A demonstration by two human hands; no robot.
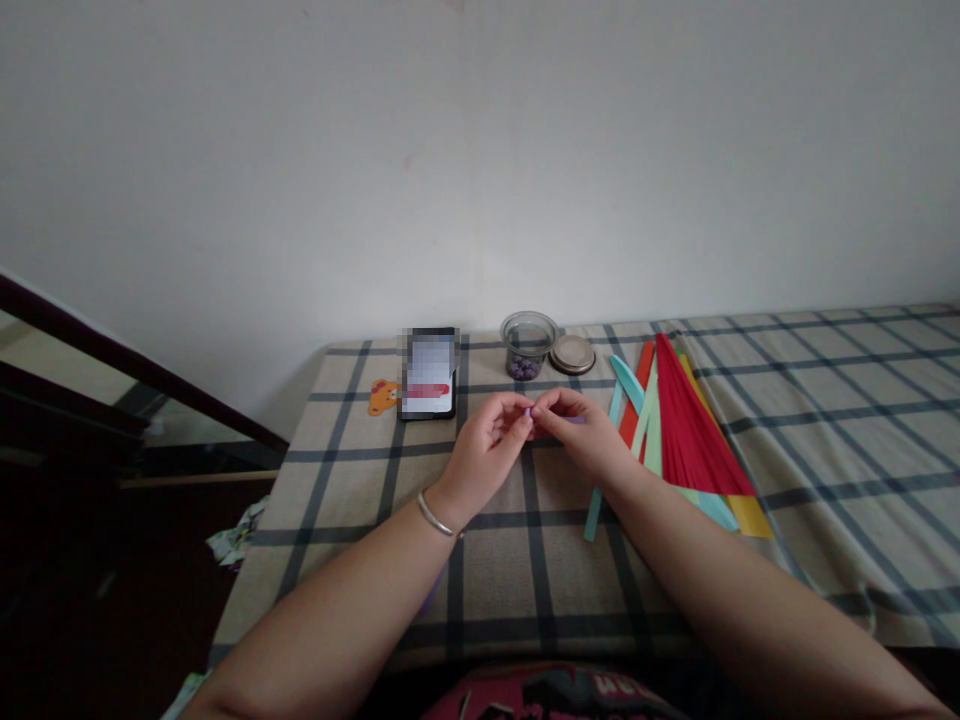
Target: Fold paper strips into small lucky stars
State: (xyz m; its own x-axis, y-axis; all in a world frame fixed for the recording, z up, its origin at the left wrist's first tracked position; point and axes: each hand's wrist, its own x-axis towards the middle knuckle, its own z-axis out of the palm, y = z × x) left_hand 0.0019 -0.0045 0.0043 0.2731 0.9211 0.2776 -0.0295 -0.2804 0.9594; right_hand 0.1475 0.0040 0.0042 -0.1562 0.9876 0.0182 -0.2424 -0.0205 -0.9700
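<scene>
My left hand (495, 428) and my right hand (576, 418) meet above the cloth, fingertips pinched together. Between them is a small piece of a purple paper strip (528, 412), and a bit of the same purple shows under my right fingers. Most of the strip is hidden by my fingers. Just beyond my hands stands a clear plastic tub (529, 335) without its lid, holding several small purple pieces (525, 368) at the bottom. Beside it on the right lies a round lid (573, 352).
Right of my hands a fan of coloured paper strips (697, 430) lies on the checked cloth (360, 510). A propped phone or tablet (429, 375) with a blurred screen stands back left, next to a bear cutout (384, 398). A white wall (480, 180) rises behind; a dark rail (150, 360) is at left.
</scene>
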